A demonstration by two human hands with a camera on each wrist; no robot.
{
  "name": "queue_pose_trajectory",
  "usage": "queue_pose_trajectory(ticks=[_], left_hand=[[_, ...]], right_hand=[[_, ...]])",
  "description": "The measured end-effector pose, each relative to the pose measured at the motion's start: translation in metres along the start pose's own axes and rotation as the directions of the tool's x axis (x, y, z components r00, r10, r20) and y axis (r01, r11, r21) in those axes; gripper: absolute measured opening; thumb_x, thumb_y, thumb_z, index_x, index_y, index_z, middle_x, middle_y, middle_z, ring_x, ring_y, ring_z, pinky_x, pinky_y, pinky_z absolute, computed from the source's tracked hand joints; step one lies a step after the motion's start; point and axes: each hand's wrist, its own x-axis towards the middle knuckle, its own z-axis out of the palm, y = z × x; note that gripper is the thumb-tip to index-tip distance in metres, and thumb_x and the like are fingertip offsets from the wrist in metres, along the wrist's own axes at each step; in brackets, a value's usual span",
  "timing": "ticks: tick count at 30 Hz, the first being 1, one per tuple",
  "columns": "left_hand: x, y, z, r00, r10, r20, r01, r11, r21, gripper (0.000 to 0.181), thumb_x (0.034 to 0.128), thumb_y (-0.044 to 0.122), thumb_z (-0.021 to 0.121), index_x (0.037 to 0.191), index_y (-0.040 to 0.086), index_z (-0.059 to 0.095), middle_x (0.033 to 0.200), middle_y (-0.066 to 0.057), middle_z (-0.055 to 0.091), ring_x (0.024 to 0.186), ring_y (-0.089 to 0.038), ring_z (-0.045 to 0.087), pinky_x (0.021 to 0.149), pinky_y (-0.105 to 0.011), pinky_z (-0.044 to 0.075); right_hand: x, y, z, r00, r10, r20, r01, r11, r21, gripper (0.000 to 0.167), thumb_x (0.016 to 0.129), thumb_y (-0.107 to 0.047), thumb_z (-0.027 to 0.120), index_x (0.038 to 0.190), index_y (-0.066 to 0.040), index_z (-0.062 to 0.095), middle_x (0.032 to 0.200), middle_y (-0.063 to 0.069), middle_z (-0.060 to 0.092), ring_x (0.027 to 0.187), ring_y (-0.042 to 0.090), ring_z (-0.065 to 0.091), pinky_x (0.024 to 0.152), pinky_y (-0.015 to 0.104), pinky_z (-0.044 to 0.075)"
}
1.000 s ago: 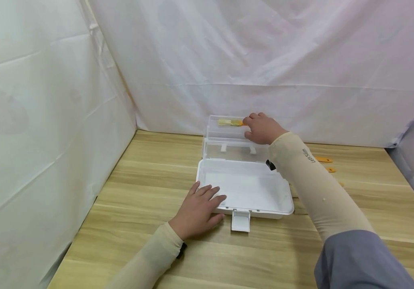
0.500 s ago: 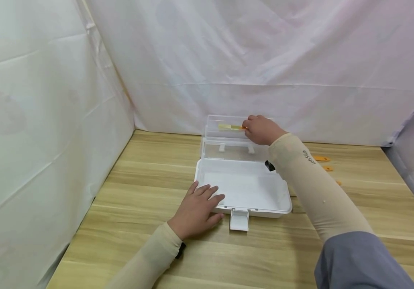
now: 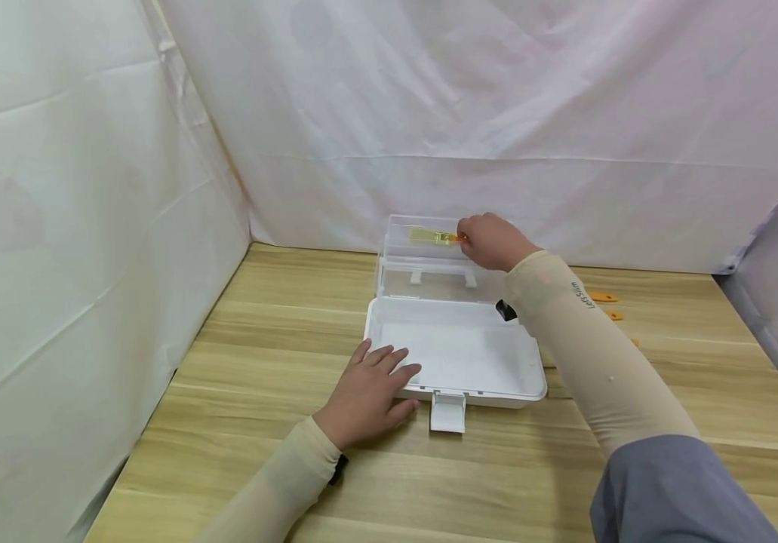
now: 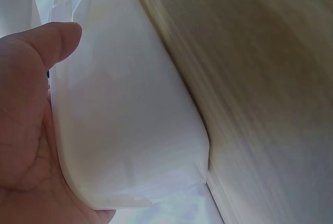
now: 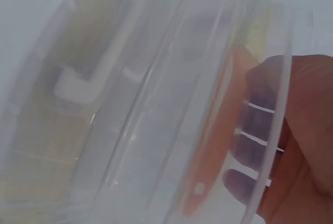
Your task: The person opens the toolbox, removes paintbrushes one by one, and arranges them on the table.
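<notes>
A white plastic box (image 3: pixel 463 348) lies open on the table, its clear lid (image 3: pixel 398 247) with a tray section tipped up at the back. My left hand (image 3: pixel 370 394) rests on the box's front left corner, fingers spread over the rim; the left wrist view shows the thumb (image 4: pixel 62 40) against the outer wall. At the upper clear section, my right hand (image 3: pixel 495 241) pinches a paintbrush (image 3: pixel 435 236) by its orange handle, bristles pointing left. Through the clear plastic, the right wrist view shows the fingertips (image 5: pixel 255 146) at the orange handle (image 5: pixel 216 140). The thumb's contact there is hidden.
Several orange handles (image 3: pixel 602 296) lie on the wooden table (image 3: pixel 280 317) right of the box, partly hidden by the right sleeve. A white latch (image 3: pixel 447 413) hangs from the box's front edge. White cloth (image 3: pixel 470 98) hangs behind.
The paintbrush was lowered slightly within the clear section, and its head turned a little in the right hand's fingers. The left hand stays on the box corner.
</notes>
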Motion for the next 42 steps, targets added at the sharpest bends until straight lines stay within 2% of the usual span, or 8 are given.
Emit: queue_pose_trajectory(ticks=[5,11,18,23,27,37,42], left_hand=[[0.000,0.000,-0.001,1.000,0.003,-0.005,-0.003,1.000,-0.002,0.049,0.0916,0.049,0.064,0.133,0.023,0.062,0.138,-0.007,0.058,0.129,-0.029,0.051,0.114,-0.055,0.025],[0.000,0.001,-0.001,1.000,0.001,0.002,-0.001,1.000,-0.005,0.049,0.0918,0.049,0.064,0.133,0.023,0.062,0.138,-0.007,0.058,0.129,-0.028,0.051,0.114,-0.054,0.025],[0.001,0.004,-0.003,1.000,0.002,0.007,-0.001,1.000,-0.013,0.049,0.0917,0.048,0.065,0.134,0.022,0.062,0.138,-0.007,0.058,0.130,-0.028,0.051,0.114,-0.054,0.025],[0.001,0.004,-0.005,1.000,0.000,0.008,0.000,1.000,-0.016,0.050,0.0917,0.048,0.065,0.134,0.022,0.062,0.138,-0.008,0.058,0.130,-0.029,0.051,0.114,-0.054,0.024],[0.002,0.003,-0.004,1.000,-0.002,0.002,0.002,1.000,-0.010,0.049,0.0916,0.047,0.065,0.134,0.022,0.062,0.138,-0.007,0.058,0.130,-0.029,0.051,0.115,-0.053,0.024],[0.000,0.003,-0.002,1.000,0.005,-0.020,-0.005,1.000,-0.012,0.048,0.0909,0.047,0.066,0.132,0.022,0.063,0.137,-0.007,0.059,0.128,-0.029,0.052,0.114,-0.054,0.025],[0.002,0.003,-0.003,1.000,0.002,-0.022,-0.003,1.000,-0.020,0.048,0.0907,0.046,0.067,0.132,0.021,0.063,0.137,-0.007,0.059,0.128,-0.029,0.052,0.114,-0.054,0.025]], right_hand=[[-0.003,-0.001,-0.001,0.999,-0.031,-0.006,0.031,0.998,0.058,0.032,0.099,-0.008,0.045,0.121,0.003,0.066,0.115,0.020,0.065,0.106,0.036,0.061,0.094,0.049,0.047],[-0.007,-0.004,-0.002,0.999,-0.033,-0.026,0.034,0.998,0.047,0.031,0.101,-0.008,0.045,0.117,0.002,0.069,0.109,0.019,0.065,0.103,0.035,0.061,0.093,0.049,0.048],[-0.008,-0.005,0.000,0.999,0.017,-0.042,-0.015,0.999,0.035,0.027,0.101,-0.010,0.049,0.115,0.001,0.069,0.108,0.017,0.068,0.097,0.032,0.062,0.091,0.047,0.050],[-0.009,-0.005,0.000,0.997,0.060,-0.046,-0.056,0.996,0.074,0.028,0.101,-0.012,0.048,0.118,-0.001,0.068,0.111,0.016,0.069,0.098,0.032,0.063,0.091,0.047,0.049],[-0.011,-0.005,-0.001,0.995,0.062,-0.078,-0.055,0.994,0.094,0.028,0.102,-0.012,0.049,0.118,-0.002,0.069,0.113,0.016,0.070,0.100,0.032,0.064,0.092,0.047,0.049],[-0.015,-0.006,-0.002,0.991,0.068,-0.112,-0.059,0.995,0.083,0.021,0.099,-0.011,0.060,0.115,-0.001,0.069,0.108,0.016,0.070,0.094,0.033,0.063,0.088,0.047,0.050],[-0.013,-0.005,-0.003,0.990,0.056,-0.127,-0.051,0.998,0.039,0.022,0.096,-0.010,0.065,0.114,0.000,0.070,0.108,0.016,0.069,0.097,0.034,0.060,0.090,0.046,0.049]])
